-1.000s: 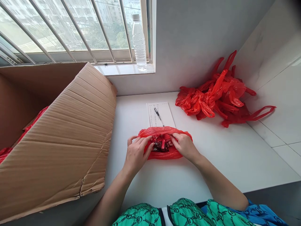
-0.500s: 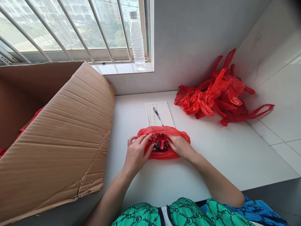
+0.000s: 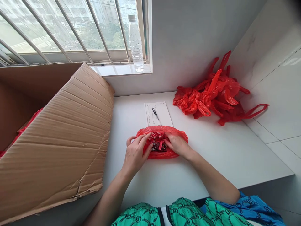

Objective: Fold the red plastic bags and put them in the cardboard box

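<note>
A small red plastic bag lies on the white counter, its mouth open towards me with several dark and red wrapped sweets inside. My left hand pinches the left side of the bag's opening with curled fingers. On the other side, my right hand grips the rim, its fingers bent into the plastic.
A large cardboard box with a raised flap fills the left, red plastic showing inside. A lined paper sheet with a pen lies behind the bag. A heap of red bags sits at the back right; a water bottle stands on the sill.
Both hands have stayed on the bag's mouth; the right hand's fingers have shifted slightly inward over the sweets. The view has drifted a little.
</note>
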### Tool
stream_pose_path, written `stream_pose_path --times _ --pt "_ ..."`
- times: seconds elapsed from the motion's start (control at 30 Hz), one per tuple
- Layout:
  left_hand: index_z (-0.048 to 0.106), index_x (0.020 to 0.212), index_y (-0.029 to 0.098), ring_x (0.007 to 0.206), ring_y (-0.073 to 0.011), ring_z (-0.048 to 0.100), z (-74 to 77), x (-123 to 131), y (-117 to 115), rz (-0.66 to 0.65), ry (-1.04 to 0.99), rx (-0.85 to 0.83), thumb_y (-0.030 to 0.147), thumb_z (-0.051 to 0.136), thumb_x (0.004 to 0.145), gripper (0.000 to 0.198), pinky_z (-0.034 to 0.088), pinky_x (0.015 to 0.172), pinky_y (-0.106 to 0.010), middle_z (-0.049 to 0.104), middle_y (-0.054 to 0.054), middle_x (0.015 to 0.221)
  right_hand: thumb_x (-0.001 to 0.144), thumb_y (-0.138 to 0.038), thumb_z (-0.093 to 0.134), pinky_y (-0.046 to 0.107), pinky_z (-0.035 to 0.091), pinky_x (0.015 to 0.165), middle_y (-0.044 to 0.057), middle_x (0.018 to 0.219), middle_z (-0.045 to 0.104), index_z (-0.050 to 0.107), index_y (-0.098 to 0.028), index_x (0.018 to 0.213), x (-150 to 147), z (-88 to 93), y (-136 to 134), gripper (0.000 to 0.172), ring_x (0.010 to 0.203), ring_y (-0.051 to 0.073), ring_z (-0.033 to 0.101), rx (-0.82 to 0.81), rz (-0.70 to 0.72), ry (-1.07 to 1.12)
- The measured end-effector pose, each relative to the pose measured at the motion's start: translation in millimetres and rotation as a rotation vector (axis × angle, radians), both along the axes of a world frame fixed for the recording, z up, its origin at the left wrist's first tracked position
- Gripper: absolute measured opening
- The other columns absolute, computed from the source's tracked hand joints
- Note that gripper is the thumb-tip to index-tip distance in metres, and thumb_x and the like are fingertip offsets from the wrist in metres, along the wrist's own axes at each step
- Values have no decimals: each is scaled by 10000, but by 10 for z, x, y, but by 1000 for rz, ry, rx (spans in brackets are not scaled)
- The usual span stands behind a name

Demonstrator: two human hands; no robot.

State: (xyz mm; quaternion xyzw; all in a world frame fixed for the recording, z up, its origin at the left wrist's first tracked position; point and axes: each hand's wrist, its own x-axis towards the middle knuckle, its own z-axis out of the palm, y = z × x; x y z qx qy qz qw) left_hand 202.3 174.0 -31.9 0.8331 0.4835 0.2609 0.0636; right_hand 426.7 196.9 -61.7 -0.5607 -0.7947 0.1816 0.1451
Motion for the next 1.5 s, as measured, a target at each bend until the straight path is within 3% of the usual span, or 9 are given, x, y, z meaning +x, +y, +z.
stream_pose_path --times 0.23,0.57,0.8,0.93,1.1,1.2,1.3,1.4,1.5 --pt "511 1323 250 1049 -210 654 0 7 -6 8 5 -3 282 525 965 361 322 1029 -418 667 -59 1232 955 -222 453 281 483 723 46 1035 720 547 -254 1301 7 91 -5 360 895 190 669 -37 20 43" --pt "528 1290 239 1015 -202 662 -38 -5 21 5 8 -4 282 513 965 327 327 1034 -426 685 -58 1176 941 -232 476 303 490 761 74 990 709 635 -179 1032 76 153 -54 191 894 205 664 -20 11 75" --pt "527 1307 253 1047 -215 658 -46 6 18 -7 27 19 281 508 958 351 334 1062 -435 687 -64 1178 839 -158 591 299 488 622 46 899 724 476 -256 1390 174 86 -191 571 828 240 689 -62 100 18" --pt "511 1324 260 1025 -202 661 -45 16 7 -12 31 8 277 497 968 356 308 1081 -442 677 -61 1200 883 -181 537 313 470 609 57 830 703 585 -228 1249 213 143 -211 373 771 244 670 37 50 -30" --pt "514 1332 280 1037 -192 660 -31 43 -17 -33 17 24 275 510 964 368 310 1086 -431 678 -47 1194 942 -343 531 355 517 693 56 848 697 646 -240 981 197 339 -239 159 771 228 650 105 -71 405" --pt "508 1346 288 1036 -183 658 -2 62 -44 -67 -29 39 275 515 965 382 312 1090 -424 685 -42 1178 902 -485 589 353 557 701 36 852 675 637 -249 959 121 366 -250 248 775 213 642 -107 -80 730" --pt "526 1313 283 994 -163 662 28 79 -81 -118 -120 68 252 542 954 361 316 1089 -404 705 -20 1122 919 -528 542 334 587 680 32 902 670 629 -233 1037 30 346 -266 330 783 192 651 -427 33 961" --pt "541 1276 282 881 -136 668 46 93 -110 -138 -201 90 222 580 934 349 338 1064 -384 719 15 1013 966 -469 476 349 588 802 36 1023 662 594 -236 1200 -39 342 -297 351 893 185 653 -555 168 1040" --pt "555 1251 277 816 -133 660 50 99 -117 -127 -233 88 222 608 918 342 363 1026 -380 712 26 926 977 -357 469 381 555 896 40 1098 642 569 -273 1296 -70 344 -335 345 991 194 633 -431 221 931"
